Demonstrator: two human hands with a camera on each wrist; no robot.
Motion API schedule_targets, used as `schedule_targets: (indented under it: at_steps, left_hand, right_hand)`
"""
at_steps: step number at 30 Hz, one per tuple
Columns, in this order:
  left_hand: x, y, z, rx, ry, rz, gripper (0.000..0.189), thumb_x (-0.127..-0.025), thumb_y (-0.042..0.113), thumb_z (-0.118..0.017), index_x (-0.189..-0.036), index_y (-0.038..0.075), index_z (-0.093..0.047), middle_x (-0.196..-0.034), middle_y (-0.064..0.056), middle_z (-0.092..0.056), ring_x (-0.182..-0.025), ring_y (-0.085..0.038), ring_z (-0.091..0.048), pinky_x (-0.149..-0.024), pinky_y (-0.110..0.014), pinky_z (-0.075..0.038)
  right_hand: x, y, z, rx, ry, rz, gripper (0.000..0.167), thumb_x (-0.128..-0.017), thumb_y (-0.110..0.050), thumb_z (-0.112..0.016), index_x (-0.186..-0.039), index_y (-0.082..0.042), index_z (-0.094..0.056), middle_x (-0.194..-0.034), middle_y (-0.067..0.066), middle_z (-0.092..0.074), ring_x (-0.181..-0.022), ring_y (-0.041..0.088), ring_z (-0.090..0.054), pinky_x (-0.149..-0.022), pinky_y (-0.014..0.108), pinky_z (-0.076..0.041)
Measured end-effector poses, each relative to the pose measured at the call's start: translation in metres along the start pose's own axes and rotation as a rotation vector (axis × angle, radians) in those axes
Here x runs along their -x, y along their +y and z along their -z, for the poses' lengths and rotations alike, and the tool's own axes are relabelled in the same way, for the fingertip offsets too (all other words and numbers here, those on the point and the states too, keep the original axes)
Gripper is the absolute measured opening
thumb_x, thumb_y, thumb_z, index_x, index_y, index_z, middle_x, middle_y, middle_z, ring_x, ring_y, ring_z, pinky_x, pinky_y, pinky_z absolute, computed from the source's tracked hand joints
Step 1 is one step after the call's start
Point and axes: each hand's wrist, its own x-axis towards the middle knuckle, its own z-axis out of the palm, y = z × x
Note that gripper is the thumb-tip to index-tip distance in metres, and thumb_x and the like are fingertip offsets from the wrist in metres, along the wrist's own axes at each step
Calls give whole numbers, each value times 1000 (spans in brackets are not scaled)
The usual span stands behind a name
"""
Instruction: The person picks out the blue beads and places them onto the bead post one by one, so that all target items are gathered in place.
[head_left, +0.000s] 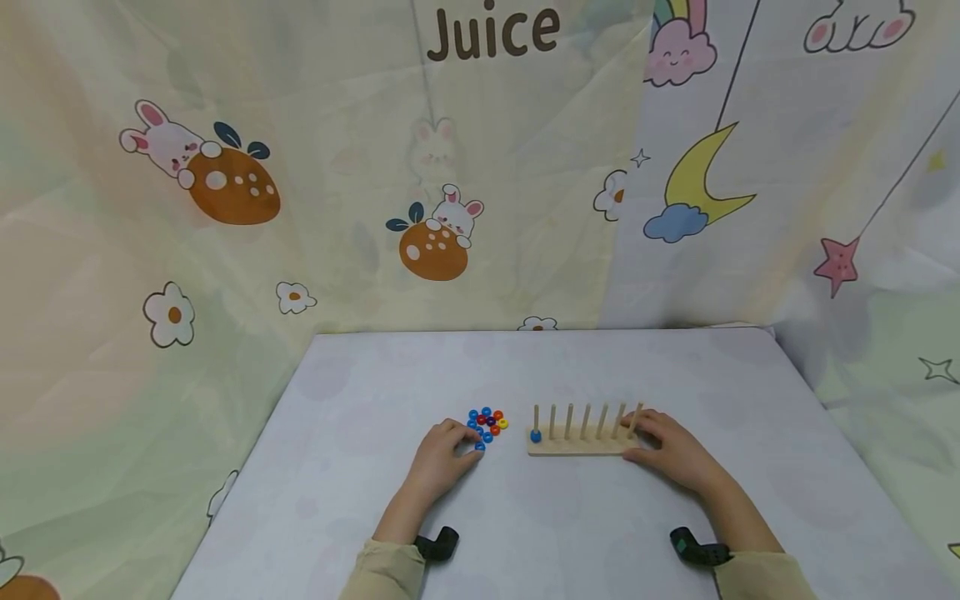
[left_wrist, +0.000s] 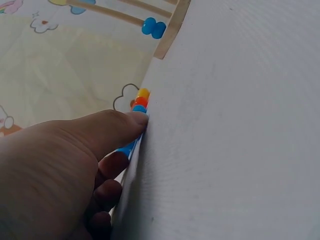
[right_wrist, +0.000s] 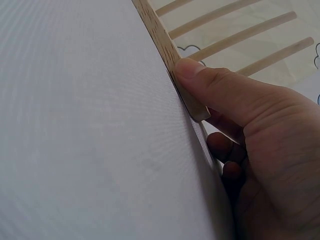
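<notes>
A wooden peg board (head_left: 577, 447) with several upright pegs stands on the table, and its leftmost peg carries blue (head_left: 536, 436) at the bottom. My right hand (head_left: 671, 454) grips the board's right end, its thumb (right_wrist: 192, 70) on the near edge and the other fingers partly hidden behind. To the left of the board lies a small cluster of round beads (head_left: 491, 421) in blue, red, orange, yellow and a dark colour. At the cluster's near side my left hand (head_left: 442, 458) pinches a blue bead (head_left: 480, 447) between thumb and forefinger; in the left wrist view the thumb mostly covers it.
The white-covered table (head_left: 360, 392) stretches around the board and beads. Behind it hangs a printed cloth (head_left: 337, 167) with rabbits, flowers and a moon. A dark wrist device (head_left: 438, 546) sits on the left wrist, and a similar device (head_left: 697, 547) on the right.
</notes>
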Motion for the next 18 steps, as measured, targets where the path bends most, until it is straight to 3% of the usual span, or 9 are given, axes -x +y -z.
schedule_targets:
  at_steps: [5, 12, 18]
  left_hand:
    - [0, 1, 1, 16, -9, 9, 18, -86, 33, -77, -101, 26, -72, -107, 7, -64, -104, -14, -59, -91, -37, -51]
    - [-4, 1, 6, 108, -35, 55, 16, -85, 32, -77, -99, 27, -71, -114, 3, -62, -110, -18, -58, -95, -41, -50]
    - [-8, 6, 15, 155, -72, 43, 15, -88, 34, -74, -100, 28, -68, -121, 1, -60, -113, -19, -56, -96, -42, -49]
  right_hand:
    - [0, 0, 0, 2, 1, 4, 53, -83, -44, -76, -126, -16, -64, -135, 12, -57, -133, 41, -44, -106, 63, -36]
    - [-1, 0, 1, -7, -2, 7, 52, -83, -43, -77, -126, -16, -65, -136, 12, -56, -134, 41, -43, -106, 63, -35]
    - [0, 0, 0, -16, -5, 0, 52, -83, -44, -77, -126, -16, -64, -138, 13, -56, -134, 42, -43, -105, 63, -35]
